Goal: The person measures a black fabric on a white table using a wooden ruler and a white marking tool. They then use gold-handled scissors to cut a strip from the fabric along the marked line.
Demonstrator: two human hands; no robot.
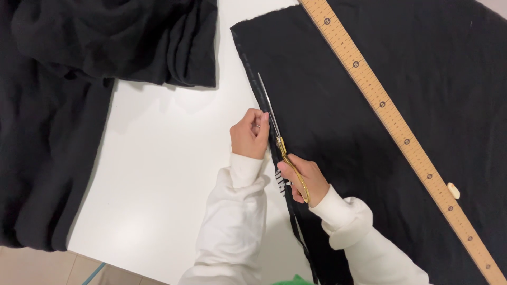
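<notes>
The flat sheet of black woven fabric (380, 174) lies spread over the right half of the white tabletop (163, 174), its long left edge running from about 11 o'clock down to 6 o'clock in the view. Along that edge a narrow black strip (293, 221) is parted from the sheet below the hands, trailing toward 6 o'clock.

The slim scissors with gold-coloured handles and steel blades (279, 141) lie on this edge, blades pointing toward 11 o'clock and drawn nearly together. The right hand (305, 178) is closed around the gold handles, fingers through the loops, at the 5 o'clock end of the tool. The left hand (249, 133) sits just beside the blades at their 9 o'clock side, fingers curled in a narrow pinch on the edge of the cloth; exactly how much cloth it holds cannot be told. Both arms wear white sweatshirt sleeves (232, 221) coming up from 6 o'clock.

Across the sheet, toward 3 o'clock from the hands, a long wooden measuring stick (396, 126) lies diagonally from 12 o'clock down to 4 o'clock. A small pale oval piece of chalk (453, 190) lies touching or just beside its right edge.

Toward 10 o'clock, well apart from the hands, a bundle of folded black cloth (79, 79) covers the left side of the table and hangs over its edge.
</notes>
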